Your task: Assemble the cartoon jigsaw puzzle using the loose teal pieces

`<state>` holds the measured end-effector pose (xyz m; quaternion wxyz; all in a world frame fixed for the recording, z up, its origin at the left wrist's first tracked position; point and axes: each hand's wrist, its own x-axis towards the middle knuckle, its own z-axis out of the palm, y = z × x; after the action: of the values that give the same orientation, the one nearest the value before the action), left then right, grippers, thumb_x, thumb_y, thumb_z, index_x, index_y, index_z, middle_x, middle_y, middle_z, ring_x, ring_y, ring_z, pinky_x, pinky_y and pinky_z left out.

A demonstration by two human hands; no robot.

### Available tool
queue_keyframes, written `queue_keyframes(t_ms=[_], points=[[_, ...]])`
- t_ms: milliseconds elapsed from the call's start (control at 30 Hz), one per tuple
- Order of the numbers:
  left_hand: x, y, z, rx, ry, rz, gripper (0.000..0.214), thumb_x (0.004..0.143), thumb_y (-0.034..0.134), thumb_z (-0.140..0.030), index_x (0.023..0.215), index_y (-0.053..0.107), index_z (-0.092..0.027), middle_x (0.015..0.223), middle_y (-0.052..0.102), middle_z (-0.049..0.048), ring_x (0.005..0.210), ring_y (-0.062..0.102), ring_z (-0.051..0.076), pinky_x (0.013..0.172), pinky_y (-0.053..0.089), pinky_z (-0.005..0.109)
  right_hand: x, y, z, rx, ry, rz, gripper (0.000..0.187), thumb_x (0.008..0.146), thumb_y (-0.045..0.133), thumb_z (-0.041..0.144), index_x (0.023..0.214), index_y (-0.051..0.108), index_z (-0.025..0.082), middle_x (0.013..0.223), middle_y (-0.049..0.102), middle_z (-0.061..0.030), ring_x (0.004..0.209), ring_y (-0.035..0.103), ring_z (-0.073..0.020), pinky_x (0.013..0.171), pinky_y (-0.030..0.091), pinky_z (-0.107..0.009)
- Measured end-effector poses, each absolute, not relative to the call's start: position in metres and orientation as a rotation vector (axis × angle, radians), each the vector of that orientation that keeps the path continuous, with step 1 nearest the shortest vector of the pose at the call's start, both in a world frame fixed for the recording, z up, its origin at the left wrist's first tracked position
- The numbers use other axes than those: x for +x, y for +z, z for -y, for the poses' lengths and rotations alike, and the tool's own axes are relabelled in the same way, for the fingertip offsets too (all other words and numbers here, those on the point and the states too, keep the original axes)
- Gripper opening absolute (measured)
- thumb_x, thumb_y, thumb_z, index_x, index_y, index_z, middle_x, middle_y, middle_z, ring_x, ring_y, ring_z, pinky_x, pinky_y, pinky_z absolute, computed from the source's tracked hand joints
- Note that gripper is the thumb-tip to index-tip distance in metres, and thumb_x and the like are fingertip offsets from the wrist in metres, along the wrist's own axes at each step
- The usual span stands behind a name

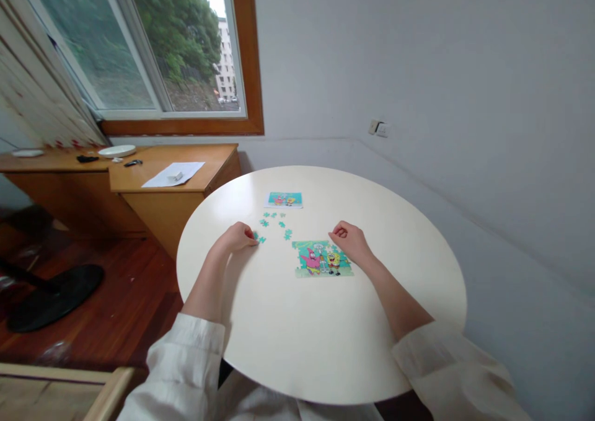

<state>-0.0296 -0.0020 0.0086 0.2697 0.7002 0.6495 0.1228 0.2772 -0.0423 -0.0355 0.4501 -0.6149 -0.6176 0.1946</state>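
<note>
- Left of centre, the left hand (238,237) has fingertips at loose pieces (262,240); grip unclear.
- Right of centre, the right hand (349,241) curls at the puzzle's (320,261) top-right corner; contents unclear.
- The puzzle lies below centre on the table (297,334).

Soft daylight from the window (153,46), pale glare on the table (320,322)

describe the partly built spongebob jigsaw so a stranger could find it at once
Find the round white table, then look beside the right hand. Lying there is the SpongeBob jigsaw puzzle, partly built. Its jagged sides set it apart from the straight-edged picture card farther back.
</note>
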Motion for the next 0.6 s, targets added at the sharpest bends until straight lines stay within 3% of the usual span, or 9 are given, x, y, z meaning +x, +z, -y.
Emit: queue_keyframes(t_ms=[600], points=[[-0.028, 0.017, 0.008, 1.868, 0.265, -1.711, 0.012, 0.05, 0.066, -0.023, 0.057, 0.061, -0.014, 0.051, 0.056, -0.0017, 0.05, 0.047, 0.011, 0.048, 0.033, 0.021, 0.273, -0.034, 0.045, -1.519, 0.493, 1.516, 0.014, 0.063, 0.055, 0.03, 0.059, 0.049, 0.019, 0.053, 0.047, 0.0036, 0.051, 0.044, -0.0097, 0.049, 0.036, -0.022]])
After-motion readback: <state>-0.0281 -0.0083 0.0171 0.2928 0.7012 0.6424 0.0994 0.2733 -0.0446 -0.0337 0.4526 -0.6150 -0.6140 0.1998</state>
